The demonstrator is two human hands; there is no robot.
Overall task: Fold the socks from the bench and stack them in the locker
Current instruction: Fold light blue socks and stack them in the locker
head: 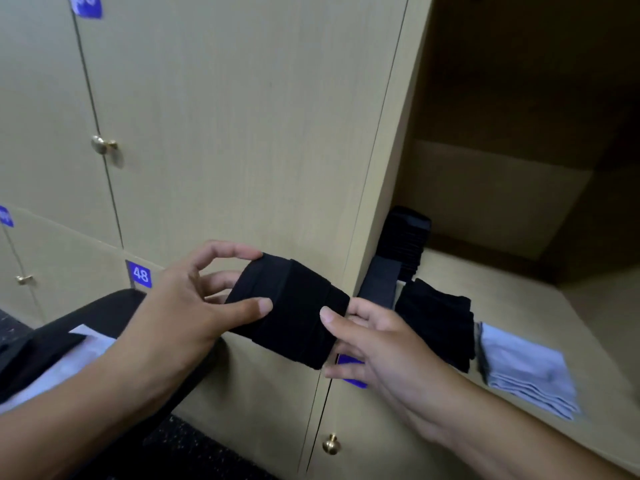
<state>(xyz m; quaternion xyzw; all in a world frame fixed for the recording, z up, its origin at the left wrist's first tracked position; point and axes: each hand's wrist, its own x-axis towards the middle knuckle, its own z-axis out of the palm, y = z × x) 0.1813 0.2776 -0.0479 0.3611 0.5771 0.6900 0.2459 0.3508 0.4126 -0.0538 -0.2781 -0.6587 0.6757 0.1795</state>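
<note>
Folded black fabric socks hung before the beige wooden locker as I pinched them with my left hand and right hand, fingers curled round both ends.

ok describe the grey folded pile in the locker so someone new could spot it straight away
Start at the open locker on the right, the only one with no door across it. On its shelf floor, socks lie in a row along the front edge. The grey folded pile is the one furthest right, next to a black stack, and is the only pale item among black ones.
</note>
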